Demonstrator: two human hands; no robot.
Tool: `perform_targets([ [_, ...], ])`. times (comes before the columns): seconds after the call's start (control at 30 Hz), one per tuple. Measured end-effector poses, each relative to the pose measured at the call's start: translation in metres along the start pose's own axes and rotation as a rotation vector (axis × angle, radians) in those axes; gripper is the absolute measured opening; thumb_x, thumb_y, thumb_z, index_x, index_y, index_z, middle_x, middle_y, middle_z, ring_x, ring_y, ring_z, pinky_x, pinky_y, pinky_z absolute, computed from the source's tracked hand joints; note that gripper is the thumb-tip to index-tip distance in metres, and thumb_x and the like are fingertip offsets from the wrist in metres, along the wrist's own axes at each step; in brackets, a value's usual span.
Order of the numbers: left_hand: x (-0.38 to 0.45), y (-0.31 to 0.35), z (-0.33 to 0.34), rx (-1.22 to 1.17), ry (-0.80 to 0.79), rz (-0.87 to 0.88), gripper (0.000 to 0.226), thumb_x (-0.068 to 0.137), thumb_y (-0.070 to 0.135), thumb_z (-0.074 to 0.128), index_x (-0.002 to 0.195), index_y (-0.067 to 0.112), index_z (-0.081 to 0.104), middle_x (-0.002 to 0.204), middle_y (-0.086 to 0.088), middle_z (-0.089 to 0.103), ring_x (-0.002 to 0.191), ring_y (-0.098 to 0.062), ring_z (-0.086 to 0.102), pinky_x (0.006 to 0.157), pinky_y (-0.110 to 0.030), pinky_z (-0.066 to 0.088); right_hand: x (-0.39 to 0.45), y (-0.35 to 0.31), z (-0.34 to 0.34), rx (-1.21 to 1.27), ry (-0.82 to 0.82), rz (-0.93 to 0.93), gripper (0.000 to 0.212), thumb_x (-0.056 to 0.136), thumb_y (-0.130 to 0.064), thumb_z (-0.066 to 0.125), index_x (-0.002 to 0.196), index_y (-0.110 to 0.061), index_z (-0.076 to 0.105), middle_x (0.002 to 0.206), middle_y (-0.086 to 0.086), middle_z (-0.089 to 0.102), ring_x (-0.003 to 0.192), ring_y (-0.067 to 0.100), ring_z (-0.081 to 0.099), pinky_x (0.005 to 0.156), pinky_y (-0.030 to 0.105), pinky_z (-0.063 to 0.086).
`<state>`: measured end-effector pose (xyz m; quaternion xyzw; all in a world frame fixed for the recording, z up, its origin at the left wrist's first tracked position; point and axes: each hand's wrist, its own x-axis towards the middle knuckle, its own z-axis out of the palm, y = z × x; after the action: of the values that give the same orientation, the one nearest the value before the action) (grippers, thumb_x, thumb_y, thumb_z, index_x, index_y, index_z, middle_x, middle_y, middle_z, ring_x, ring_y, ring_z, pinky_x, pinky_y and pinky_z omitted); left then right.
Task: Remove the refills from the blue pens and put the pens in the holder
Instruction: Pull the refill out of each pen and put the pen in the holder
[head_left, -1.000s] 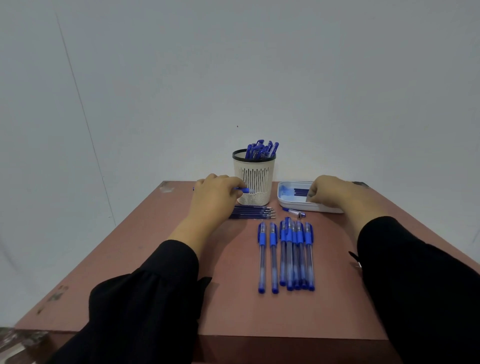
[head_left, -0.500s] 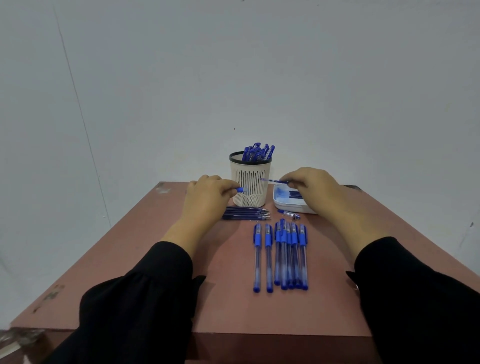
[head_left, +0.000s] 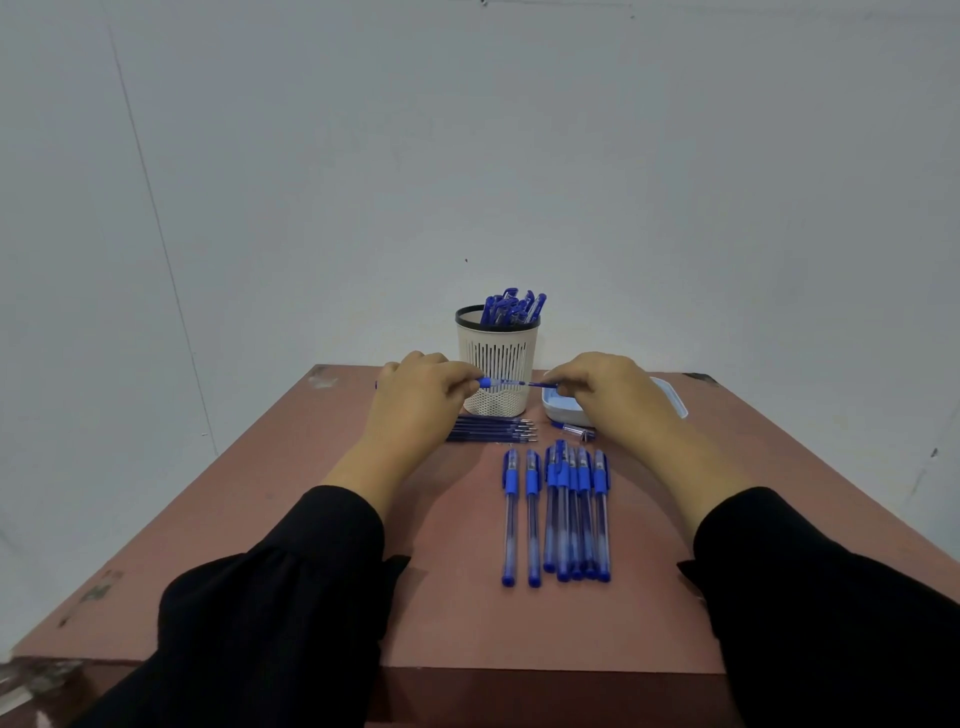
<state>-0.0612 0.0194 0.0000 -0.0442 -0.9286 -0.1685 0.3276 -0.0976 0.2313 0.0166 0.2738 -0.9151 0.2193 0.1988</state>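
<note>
Both hands, left hand (head_left: 415, 395) and right hand (head_left: 608, 395), pinched one pen (head_left: 511, 384) before the holder (head_left: 497, 364). Curled fingers hid its ends, and the tray (head_left: 558, 410) at three o'clock sat half covered.

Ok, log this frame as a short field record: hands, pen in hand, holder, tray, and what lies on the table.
left hand: pinches the blue end of the pen
right hand: pinches the pen's other end
pen position: held level in front of the holder
holder: white, slotted, upright, blue pens inside
tray: right of holder, partly hidden by right hand
refills: lie side by side near holder's base
capped pens: row on table
</note>
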Motion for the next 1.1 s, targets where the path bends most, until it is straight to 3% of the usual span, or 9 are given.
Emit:
perform_targets([
  [0.6,-0.0004,0.0,0.0013,0.013,-0.022,-0.011,0.026,0.097,0.036,0.047,0.115,0.033,0.065,0.099,0.006,0.065,0.099,-0.017,0.049,0.085,-0.033,0.029,-0.003,-0.0029,-0.0016,0.036,-0.012,0.026,0.036,0.092,-0.005,0.049,0.113,-0.024,0.071,0.101,0.001,0.066,0.096,0.017,0.058,0.086,0.037,0.049],
  [1.1,-0.0005,0.0003,0.0,0.005,-0.007,-0.016,0.025,0.097,0.036,0.046,0.112,0.033,0.066,0.093,0.005,0.063,0.096,-0.017,0.048,0.085,-0.034,0.03,-0.0011,-0.003,-0.0006,0.038,-0.019,0.055,0.035,0.093,-0.005,0.049,0.112,-0.024,0.072,0.104,0.001,0.067,0.098,0.018,0.06,0.088,0.036,0.049],
])
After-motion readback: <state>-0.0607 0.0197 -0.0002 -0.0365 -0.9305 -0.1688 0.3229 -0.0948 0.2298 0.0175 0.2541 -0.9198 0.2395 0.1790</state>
